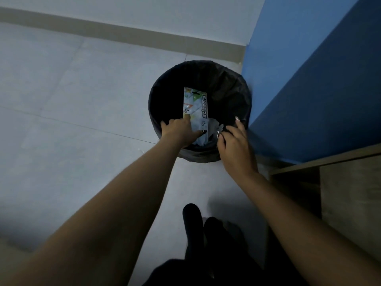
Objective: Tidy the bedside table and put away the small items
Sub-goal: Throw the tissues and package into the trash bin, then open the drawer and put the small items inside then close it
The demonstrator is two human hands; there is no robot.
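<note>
Fingers (186,120) of the left hand (178,132) are closed on the lower end of a scissors package (195,104), thumb side against the card; the package stands nearly upright inside the mouth of a round bin (156,112) lined with a black bag (226,87). The card bears the word "scissors" along its right edge, with the marks 6" and 5". Fingers of the right hand (235,147) are loosely spread at the near right part of the bin's rim, one fingertip raised; whether they pinch the bag cannot be told. Crumpled pale wrapping (214,126) lies in the bin between the two hands. The bin stands on a pale tiled floor (72,89), just beside a blue wall panel (309,79) and near a grey skirting strip (123,36). A wooden piece of furniture (350,193) occupies the right edge. Dark feet (193,223) of the person show at the bottom.
</note>
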